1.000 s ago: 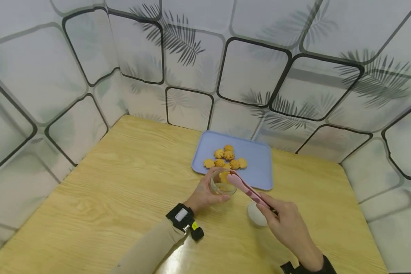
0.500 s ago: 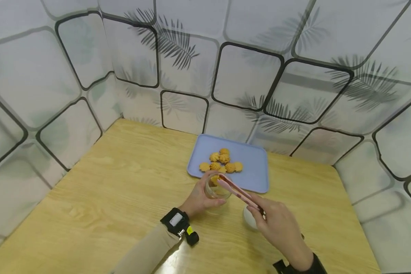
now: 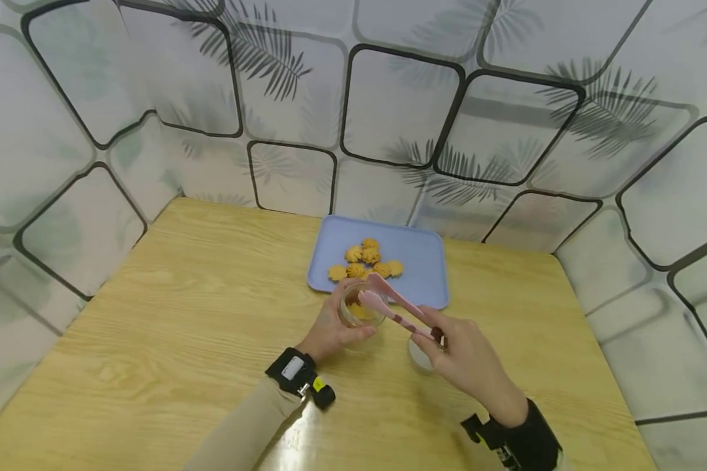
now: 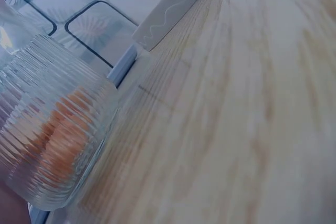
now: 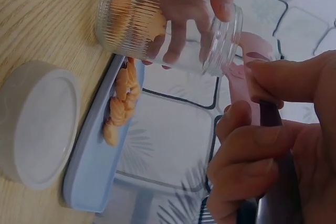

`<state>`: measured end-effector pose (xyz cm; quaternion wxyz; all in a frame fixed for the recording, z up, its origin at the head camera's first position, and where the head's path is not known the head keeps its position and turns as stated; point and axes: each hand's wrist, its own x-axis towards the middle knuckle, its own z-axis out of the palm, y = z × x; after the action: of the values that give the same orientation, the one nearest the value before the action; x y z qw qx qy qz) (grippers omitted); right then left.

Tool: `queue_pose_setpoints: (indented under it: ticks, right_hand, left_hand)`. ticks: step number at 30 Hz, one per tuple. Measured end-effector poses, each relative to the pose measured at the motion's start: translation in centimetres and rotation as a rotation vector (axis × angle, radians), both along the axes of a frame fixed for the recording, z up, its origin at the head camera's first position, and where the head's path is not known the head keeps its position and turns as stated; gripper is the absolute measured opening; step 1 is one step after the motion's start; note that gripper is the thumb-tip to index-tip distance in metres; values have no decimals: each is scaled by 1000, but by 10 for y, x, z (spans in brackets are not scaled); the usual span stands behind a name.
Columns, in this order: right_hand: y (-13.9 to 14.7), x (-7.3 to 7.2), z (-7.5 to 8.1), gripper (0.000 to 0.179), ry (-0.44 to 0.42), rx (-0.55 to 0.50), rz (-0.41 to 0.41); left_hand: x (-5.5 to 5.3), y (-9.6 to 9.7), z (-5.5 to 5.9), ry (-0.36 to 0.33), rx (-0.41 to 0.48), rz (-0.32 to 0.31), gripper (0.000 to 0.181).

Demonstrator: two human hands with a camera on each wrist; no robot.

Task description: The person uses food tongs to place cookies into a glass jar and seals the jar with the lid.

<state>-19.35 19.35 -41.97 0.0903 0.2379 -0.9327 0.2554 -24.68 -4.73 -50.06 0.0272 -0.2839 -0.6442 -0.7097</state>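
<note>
My left hand (image 3: 330,327) grips a ribbed clear glass jar (image 5: 178,35), its fingers and thumb around the sides. Golden cookies (image 4: 65,142) lie at the bottom of the jar. In my right hand (image 3: 471,360) are pink tongs (image 3: 380,285), held between thumb and fingers near the dark handle end. Their two tips are spread apart over the jar's mouth, with nothing between them. Behind the jar, several more cookies (image 3: 370,255) are grouped on a blue tray (image 3: 421,261).
A round white lid (image 5: 44,129) lies on the wooden table (image 3: 212,275), partly below the right hand in the head view. Patterned curtain walls (image 3: 400,111) rise right behind the tray and along both sides.
The tongs' tips have parted and risen from the jar's mouth; the cookie they pinched now lies inside the jar. The left hand keeps its grip on the jar. The head view has shifted slightly.
</note>
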Motion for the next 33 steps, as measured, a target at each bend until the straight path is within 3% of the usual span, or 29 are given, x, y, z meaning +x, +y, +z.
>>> queue_pose_setpoints:
  ticks: [4,7,17,25,33]
  right_hand:
    - [8,-19,2,39,7,-68,-19]
    - [14,-38,1,33,29,-46,-45]
    - [41,-88,-32,43,74,310,-113]
    - [42,-105,-43,46,29,402,-163]
    - [42,-106,-47,47,-3,430,-183]
  left_hand:
    - [-5,-2,3,21,48,-16,72]
    - [-7,-4,5,31,66,-7,72]
    - [-5,-3,2,34,52,-1,72]
    - [-5,-1,2,24,63,-20,72]
    - [-4,4,-1,-14,79,-43,72]
